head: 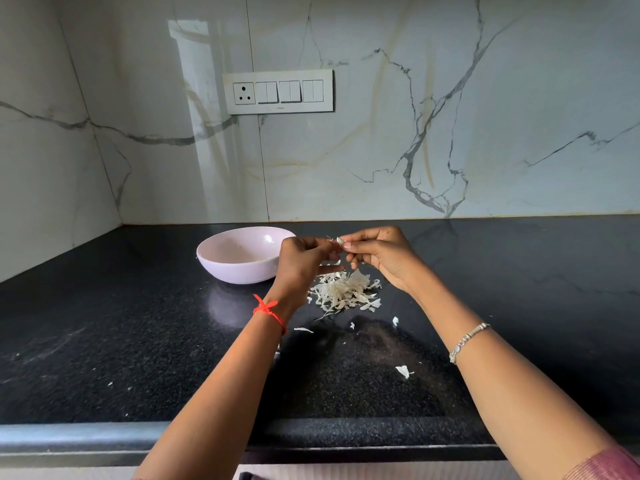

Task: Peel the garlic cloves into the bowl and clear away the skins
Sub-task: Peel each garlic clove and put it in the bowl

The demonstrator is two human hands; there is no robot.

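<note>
Both your left hand point(301, 258) and right hand point(381, 254) pinch the garlic clove point(340, 241) beside the bowl point(235, 271); peel over the skins point(343, 292).

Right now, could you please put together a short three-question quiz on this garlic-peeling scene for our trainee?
1. Fill in: the bowl stands on the person's ___ of the pile of skins.
2. True or false: the pile of skins lies inside the bowl.
3. What do the left hand and right hand pinch between them? A: a knife. B: a garlic clove. C: a spoon.
Key: 1 left; 2 false, it lies on the countertop; 3 B.
</note>
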